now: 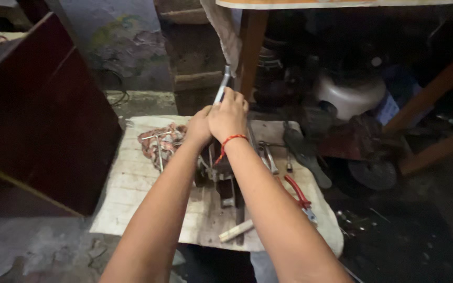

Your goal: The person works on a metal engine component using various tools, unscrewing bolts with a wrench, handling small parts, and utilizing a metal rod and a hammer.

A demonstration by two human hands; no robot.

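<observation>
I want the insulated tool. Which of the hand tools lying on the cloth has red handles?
The pliers at the cloth's right edge, beside the right forearm. The other tools lying there are bare grey metal.

Off-white woven mat (132,183) on the floor, faint grid of lines across it, smudged grey near the middle. Crumpled rag (164,140) on it, pinkish-red and white mottled. Silver-grey metal wrench (222,86) sticking up out of the right hand (229,118); thin red thread bracelet (229,141) on that wrist. Pliers with red handles (299,194), steel-grey jaws. Small pale cream flat stick (236,231) by the mat's near edge. Dark grey metal part (221,175) under the arms, dull shine. Dark maroon wooden cabinet (43,115) on the left, lighter tan edge strip. Grey-white rounded metal housing (349,97) behind. Orange-brown wooden table legs (431,94). Wall (121,42) patchy grey-blue with greenish stains.
</observation>
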